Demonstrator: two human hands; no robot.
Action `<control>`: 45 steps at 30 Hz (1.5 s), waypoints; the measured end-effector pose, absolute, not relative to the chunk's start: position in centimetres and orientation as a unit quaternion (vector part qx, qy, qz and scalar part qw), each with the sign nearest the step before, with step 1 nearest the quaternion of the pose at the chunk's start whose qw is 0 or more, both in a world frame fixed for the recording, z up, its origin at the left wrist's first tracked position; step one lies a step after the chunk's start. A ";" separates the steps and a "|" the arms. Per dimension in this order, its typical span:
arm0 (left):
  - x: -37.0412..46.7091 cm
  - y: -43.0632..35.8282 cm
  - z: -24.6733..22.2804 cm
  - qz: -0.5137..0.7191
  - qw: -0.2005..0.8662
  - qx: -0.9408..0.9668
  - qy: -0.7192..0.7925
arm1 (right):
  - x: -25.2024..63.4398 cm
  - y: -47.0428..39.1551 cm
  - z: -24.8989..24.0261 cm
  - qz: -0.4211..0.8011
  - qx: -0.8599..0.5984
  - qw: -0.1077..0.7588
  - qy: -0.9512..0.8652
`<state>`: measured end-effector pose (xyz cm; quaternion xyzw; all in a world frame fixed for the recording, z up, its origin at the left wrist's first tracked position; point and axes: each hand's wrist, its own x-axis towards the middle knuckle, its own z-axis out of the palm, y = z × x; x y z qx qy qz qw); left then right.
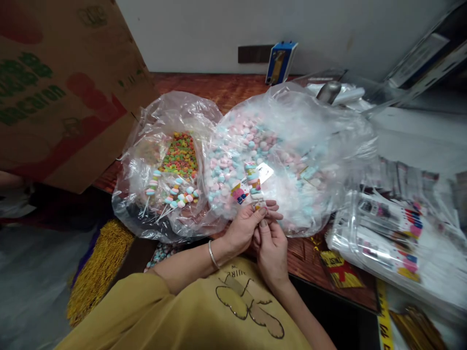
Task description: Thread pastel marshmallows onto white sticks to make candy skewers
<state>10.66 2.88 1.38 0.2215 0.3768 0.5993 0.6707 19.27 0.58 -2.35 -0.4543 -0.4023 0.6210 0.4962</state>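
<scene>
A marshmallow skewer in a clear printed bag (pixel 253 181) stands up from my two hands, its pastel pieces at the top. My left hand (pixel 241 227), with a bangle at the wrist, pinches the lower end of this bag. Close against it, my right hand (pixel 272 245) has thumb and fingers closed at the same gathered end; whether a tie is between them is hidden. Just beyond lies a large clear plastic bag of pink and blue marshmallows (pixel 222 163). Several unwrapped marshmallow skewers (pixel 182 197) rest on the plastic to the left.
Small colourful candies (pixel 179 155) fill part of the left plastic bag. Printed clear bags (pixel 386 233) are stacked at right, near a packet of gold twist ties (pixel 341 270). A cardboard box (pixel 69 97) stands at left; a blue box (pixel 280 63) is by the wall.
</scene>
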 end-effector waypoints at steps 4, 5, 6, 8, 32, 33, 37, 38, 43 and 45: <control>10.0 2.8 2.2 0.589 0.687 0.217 0.367 | 19.7 0.9 -2.3 0.607 -0.434 0.518 -0.418; 9.7 2.9 2.5 0.596 0.687 0.214 0.355 | 19.8 1.0 -2.2 0.601 -0.430 0.519 -0.429; 9.4 3.0 2.8 0.601 0.688 0.212 0.347 | 20.0 1.0 -2.0 0.598 -0.428 0.518 -0.437; 8.9 3.2 3.1 0.600 0.691 0.204 0.348 | 20.1 0.9 -1.8 0.598 -0.425 0.512 -0.447; 7.5 2.7 0.9 0.497 0.754 0.233 0.360 | 20.4 2.3 -0.5 0.850 -0.265 0.365 -0.272; 7.1 2.8 0.9 0.482 0.763 0.243 0.355 | 20.7 2.3 -0.4 0.868 -0.246 0.336 -0.269; 6.6 2.6 0.7 0.446 0.781 0.265 0.347 | 20.9 2.0 -0.3 0.892 -0.224 0.281 -0.274; 6.7 2.5 0.9 0.446 0.779 0.266 0.350 | 20.8 1.8 -0.3 0.893 -0.225 0.276 -0.277; 6.6 1.9 2.3 0.461 0.725 0.290 0.421 | 20.1 0.4 -0.6 0.859 -0.278 0.316 -0.292; 6.1 2.0 2.9 0.505 0.660 0.328 0.449 | 20.9 -0.4 -0.9 0.813 -0.327 0.344 -0.338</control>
